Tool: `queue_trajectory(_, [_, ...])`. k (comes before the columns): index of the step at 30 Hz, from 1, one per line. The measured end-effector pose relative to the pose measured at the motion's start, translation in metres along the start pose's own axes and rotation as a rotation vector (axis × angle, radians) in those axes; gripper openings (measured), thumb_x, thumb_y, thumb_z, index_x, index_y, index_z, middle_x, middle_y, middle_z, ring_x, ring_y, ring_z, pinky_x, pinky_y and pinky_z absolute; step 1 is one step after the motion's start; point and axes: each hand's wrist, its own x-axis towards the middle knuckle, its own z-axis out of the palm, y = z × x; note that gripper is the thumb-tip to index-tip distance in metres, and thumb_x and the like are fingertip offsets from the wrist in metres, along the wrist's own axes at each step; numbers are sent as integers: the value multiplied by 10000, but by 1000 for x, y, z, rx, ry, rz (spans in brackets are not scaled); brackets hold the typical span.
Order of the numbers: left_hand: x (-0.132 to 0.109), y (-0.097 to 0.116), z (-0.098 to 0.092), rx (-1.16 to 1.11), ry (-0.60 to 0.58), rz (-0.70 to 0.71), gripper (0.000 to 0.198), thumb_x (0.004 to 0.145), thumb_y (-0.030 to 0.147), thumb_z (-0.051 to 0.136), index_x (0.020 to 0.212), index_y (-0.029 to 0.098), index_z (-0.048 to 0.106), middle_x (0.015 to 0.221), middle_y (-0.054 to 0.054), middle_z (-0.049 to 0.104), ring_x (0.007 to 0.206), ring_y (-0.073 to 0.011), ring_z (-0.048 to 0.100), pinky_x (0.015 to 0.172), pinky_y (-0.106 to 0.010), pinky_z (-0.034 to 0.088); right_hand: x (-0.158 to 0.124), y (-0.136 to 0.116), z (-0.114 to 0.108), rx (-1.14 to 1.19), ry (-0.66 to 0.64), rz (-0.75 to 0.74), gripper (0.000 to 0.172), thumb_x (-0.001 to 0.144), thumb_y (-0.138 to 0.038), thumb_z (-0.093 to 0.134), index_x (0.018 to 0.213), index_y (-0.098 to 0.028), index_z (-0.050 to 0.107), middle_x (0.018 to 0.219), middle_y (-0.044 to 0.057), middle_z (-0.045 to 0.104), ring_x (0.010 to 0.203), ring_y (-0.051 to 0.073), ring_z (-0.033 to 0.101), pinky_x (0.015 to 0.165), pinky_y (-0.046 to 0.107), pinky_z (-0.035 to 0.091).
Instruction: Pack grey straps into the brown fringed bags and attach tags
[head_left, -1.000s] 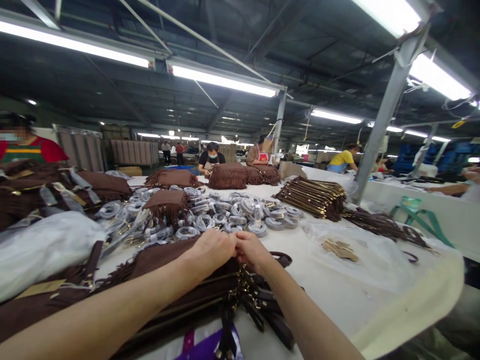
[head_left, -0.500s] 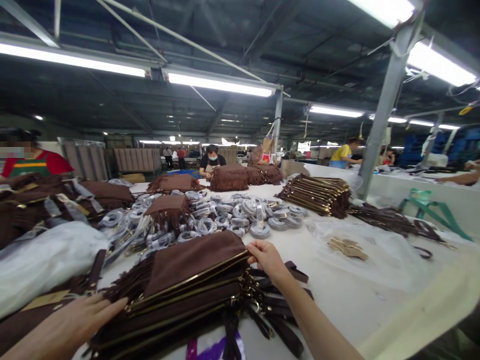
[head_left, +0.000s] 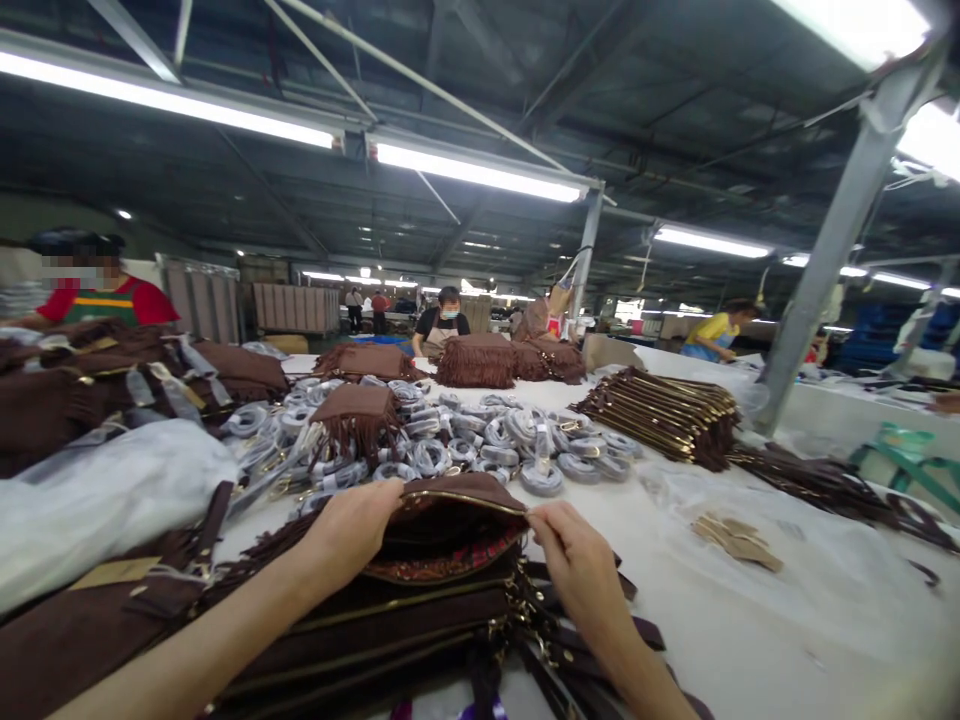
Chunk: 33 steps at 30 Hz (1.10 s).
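A stack of brown suede fringed bags (head_left: 420, 610) with gold zips lies on the white table right in front of me. The top bag (head_left: 457, 520) is held open, showing a patterned lining. My left hand (head_left: 352, 525) grips the bag's left side near the opening. My right hand (head_left: 574, 560) pinches the right end of its zip edge. Dark brown straps (head_left: 585, 660) with gold clips trail from the stack toward me.
Several coiled wrapped straps (head_left: 480, 445) cover the table's middle. A flat pile of zipped bags (head_left: 667, 410) lies at right, paper tags (head_left: 739, 540) on clear plastic nearer. A plastic-wrapped bundle (head_left: 90, 500) sits at left. Other people work at the far side; a grey post (head_left: 832, 240) stands right.
My left hand came up from the stack's lower left to the top bag. With both hands on it, the top bag now gapes open where it lay flat and closed.
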Motion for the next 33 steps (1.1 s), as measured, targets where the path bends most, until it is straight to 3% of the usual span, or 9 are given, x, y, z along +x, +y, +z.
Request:
queue_trajectory(4, [5,-11,-6,-197,19,-77,254,953,222,305,759,217,469,710,-19,612,695,-189,597,637,-276,386,-2,-37,30,85,-288,-260,231,957,-237,398,788,-225,554,869,49,618,808,184,578,738,272,419])
queue_trajectory(10, [20,-31,17,-410,70,-108,284,929,289,270,679,224,389,705,5,536,712,-172,524,663,-276,397,6,-49,73,78,-562,-330,163,906,-143,507,778,-205,587,989,63,665,965,206,601,866,287,418])
queue_trajectory(13, [14,-33,16,-448,15,-76,273,922,334,302,736,213,461,748,9,582,738,-169,554,675,-265,419,14,-53,80,173,-580,-288,191,896,-126,493,748,-202,588,1101,73,661,1080,219,573,941,305,391])
queue_trajectory(17, [-5,-32,11,-352,-100,-6,138,777,286,560,886,201,566,869,-16,669,813,-206,611,683,-270,411,21,-54,83,224,-617,-170,216,884,-140,476,706,-201,582,770,9,641,777,170,586,735,250,420])
queue_trajectory(20, [-8,-36,12,-301,-59,-81,137,804,157,470,808,195,601,850,-50,700,834,-216,641,708,-273,417,19,-44,80,132,-600,-116,230,888,-166,460,691,-201,574,730,7,617,738,169,561,704,257,395])
queue_trajectory(24, [-2,-43,2,-288,-26,-157,190,833,127,436,817,199,611,866,-56,711,859,-216,660,702,-264,441,15,-25,62,-6,-465,-66,235,891,-217,432,672,-210,517,734,25,599,746,190,549,702,288,374])
queue_trajectory(28, [-5,-16,-19,-38,-55,-75,192,837,123,473,954,186,611,948,-100,694,899,-276,662,731,-340,482,18,-15,33,21,-371,4,235,890,-296,415,672,-222,464,677,0,540,688,180,498,650,285,354])
queue_trajectory(31, [-9,27,-18,-88,-19,219,238,821,63,464,926,202,625,986,-77,686,889,-241,662,749,-323,506,23,-10,22,108,-368,83,209,867,-302,421,688,-217,488,667,-10,503,676,172,469,623,272,352])
queue_trajectory(33, [-3,55,-6,-160,-110,367,257,801,30,464,849,192,657,906,-78,711,828,-230,681,744,-308,523,26,-7,22,157,-385,113,173,839,-277,437,698,-212,513,662,-12,497,674,169,464,607,262,358])
